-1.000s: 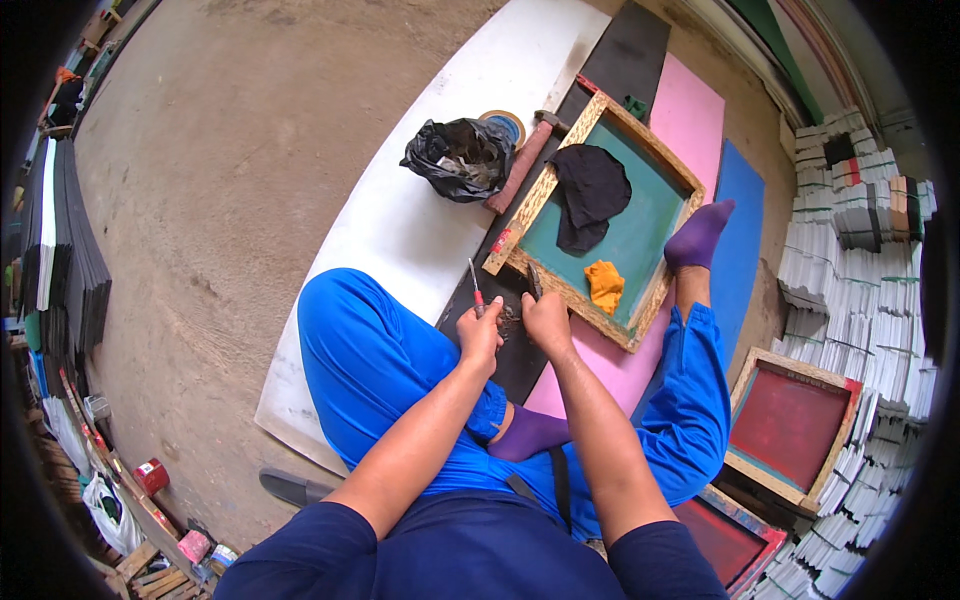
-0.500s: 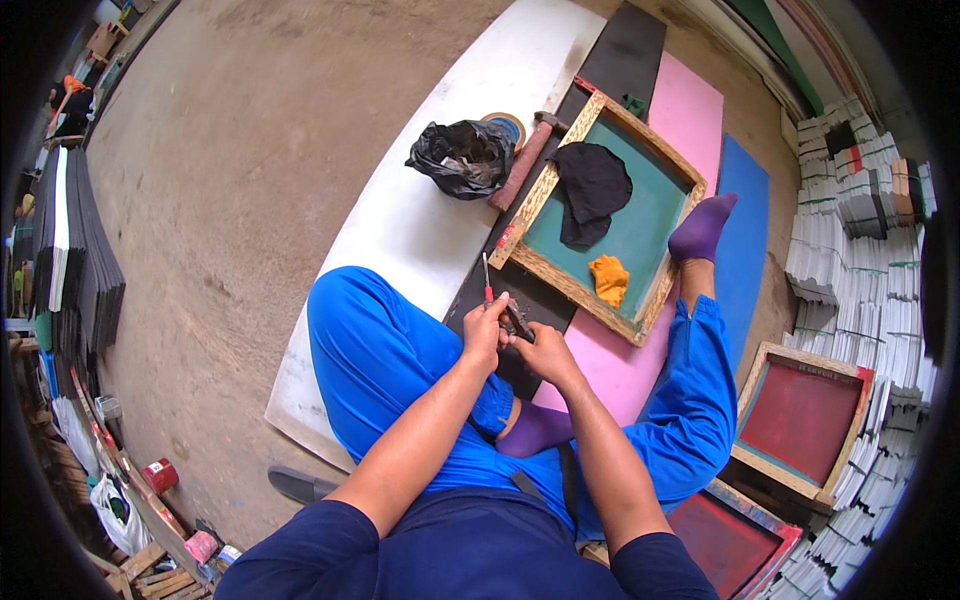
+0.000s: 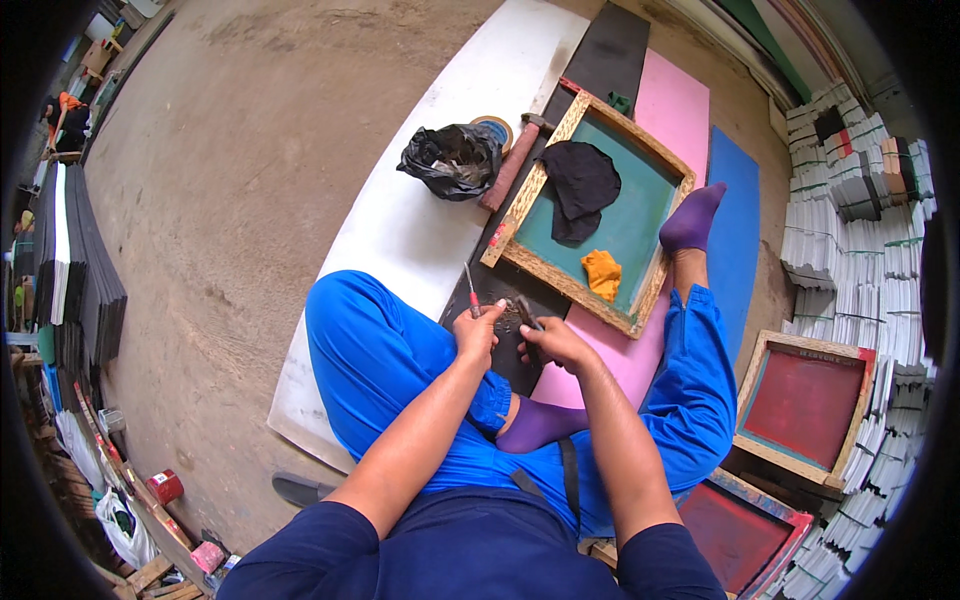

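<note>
My left hand (image 3: 474, 336) is closed on a screwdriver (image 3: 472, 296) with a red handle, its thin metal shaft pointing up and away. My right hand (image 3: 562, 346) grips dark pliers (image 3: 526, 314), angled toward the left hand but apart from it. Small dark bits (image 3: 511, 318), too small to name, lie on the black sheet beyond and between my hands. Just past them rests a wooden frame (image 3: 568, 291) with green mesh. A black cloth (image 3: 582, 188) and a crumpled yellow cloth (image 3: 602, 275) lie on that mesh.
A black plastic bag (image 3: 440, 178), a tape roll (image 3: 497, 128) and a hammer (image 3: 513, 168) sit left of the frame. White, pink (image 3: 676, 110) and blue sheets cover the floor. Red-mesh frames (image 3: 802, 408) and paper stacks (image 3: 860, 260) stand at right. Another person (image 3: 68, 120) is far left.
My hands have moved apart. The screwdriver has swung leftward with my left hand, and the pliers have come away to the right, uncovering the small bits. The view has shifted slightly.
</note>
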A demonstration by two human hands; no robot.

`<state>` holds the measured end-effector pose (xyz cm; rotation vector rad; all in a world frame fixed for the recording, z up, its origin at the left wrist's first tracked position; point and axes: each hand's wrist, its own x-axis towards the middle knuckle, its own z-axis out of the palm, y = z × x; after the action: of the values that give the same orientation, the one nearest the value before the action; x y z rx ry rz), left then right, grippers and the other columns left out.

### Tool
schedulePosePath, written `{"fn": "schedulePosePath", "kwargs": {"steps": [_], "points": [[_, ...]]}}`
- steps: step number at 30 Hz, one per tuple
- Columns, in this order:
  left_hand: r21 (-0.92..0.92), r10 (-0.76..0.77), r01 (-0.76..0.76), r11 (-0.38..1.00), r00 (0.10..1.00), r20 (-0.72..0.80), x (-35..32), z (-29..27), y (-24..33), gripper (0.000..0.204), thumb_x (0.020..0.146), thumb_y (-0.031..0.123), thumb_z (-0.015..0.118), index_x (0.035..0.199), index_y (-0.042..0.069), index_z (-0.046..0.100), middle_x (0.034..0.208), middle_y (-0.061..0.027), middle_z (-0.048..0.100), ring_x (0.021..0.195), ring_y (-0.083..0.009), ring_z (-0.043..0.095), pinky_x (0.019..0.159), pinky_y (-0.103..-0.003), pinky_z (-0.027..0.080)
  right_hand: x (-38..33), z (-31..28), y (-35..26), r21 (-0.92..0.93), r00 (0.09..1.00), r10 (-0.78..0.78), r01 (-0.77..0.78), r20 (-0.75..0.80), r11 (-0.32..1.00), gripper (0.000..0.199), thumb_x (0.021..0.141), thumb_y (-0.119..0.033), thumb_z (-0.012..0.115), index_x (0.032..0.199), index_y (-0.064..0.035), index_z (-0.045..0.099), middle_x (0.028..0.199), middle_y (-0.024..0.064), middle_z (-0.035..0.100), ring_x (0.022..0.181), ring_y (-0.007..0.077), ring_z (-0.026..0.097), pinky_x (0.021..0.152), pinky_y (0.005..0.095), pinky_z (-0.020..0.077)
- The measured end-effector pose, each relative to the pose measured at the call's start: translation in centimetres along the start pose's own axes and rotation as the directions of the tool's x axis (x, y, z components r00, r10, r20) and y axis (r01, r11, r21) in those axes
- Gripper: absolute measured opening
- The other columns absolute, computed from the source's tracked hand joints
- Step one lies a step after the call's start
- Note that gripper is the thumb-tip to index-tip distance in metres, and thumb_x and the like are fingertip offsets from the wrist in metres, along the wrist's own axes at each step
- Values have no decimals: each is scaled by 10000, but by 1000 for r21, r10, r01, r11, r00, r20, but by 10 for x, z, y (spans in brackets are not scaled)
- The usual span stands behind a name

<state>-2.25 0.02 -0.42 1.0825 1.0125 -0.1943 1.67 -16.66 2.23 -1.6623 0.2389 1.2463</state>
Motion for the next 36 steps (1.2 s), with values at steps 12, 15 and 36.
{"fn": "schedulePosePath", "kwargs": {"steps": [12,15,36], "points": [[-32,-22,22,999,999,26,-3,5,0,301,820,307,789,840,56,625,636,10,521,377,-81,412,362,-249,293,38,-28,-56,-126,993,26,-41,-119,991,351,981,-315,566,1130,3,544,892,111,681,698,212,689,568,363,540],[-46,-17,19,999,999,42,-3,6,0,293,828,304,783,827,59,622,631,14,514,378,-78,412,360,-246,292,43,-31,-61,-201,987,51,-81,-152,976,336,979,-301,564,1112,7,554,849,110,684,663,215,686,519,363,518],[-138,-49,48,989,999,0,-6,13,5,277,841,289,769,805,79,591,643,14,517,377,-78,421,354,-242,296,44,34,-34,-537,727,-324,-72,-605,841,380,915,-310,573,923,66,630,868,319,656,861,468,654,789,522,509]]}}
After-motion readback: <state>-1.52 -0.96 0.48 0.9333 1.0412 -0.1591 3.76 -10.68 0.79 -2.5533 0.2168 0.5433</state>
